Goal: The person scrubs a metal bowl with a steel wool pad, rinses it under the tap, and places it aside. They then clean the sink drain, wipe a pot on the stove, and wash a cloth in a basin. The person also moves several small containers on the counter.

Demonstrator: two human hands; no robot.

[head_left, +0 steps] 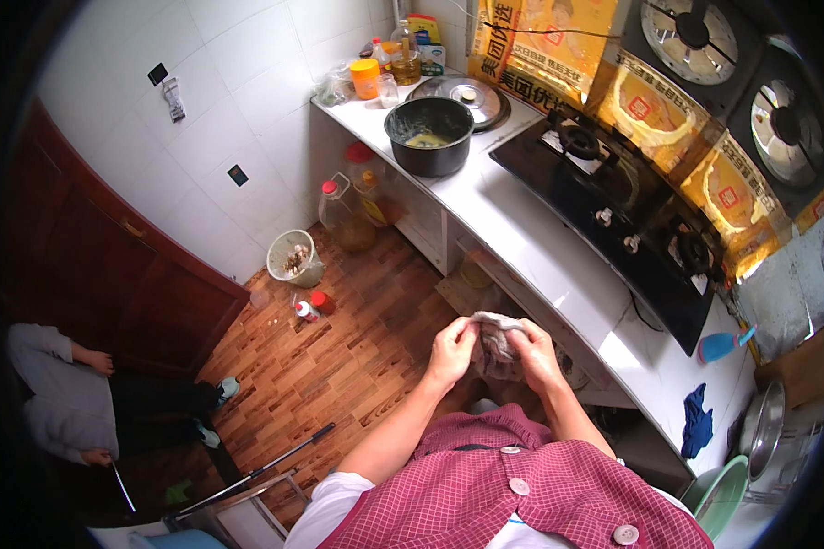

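Observation:
A crumpled greyish cloth hangs between my two hands, held in front of my waist beside the counter. My left hand pinches its left edge with thumb and fingers. At its right edge, my right hand grips the fabric the same way. The cloth's lower part drops below my fingers. Ahead on the white countertop stands a dark cooking pot with yellowish residue inside. Behind the pot lies a metal lid.
A black gas stove lines the counter. Farther along lie a blue spray bottle and a blue cloth, near a green basin. A waste bin and large jugs stand on the wood-patterned floor. Another person stands at left.

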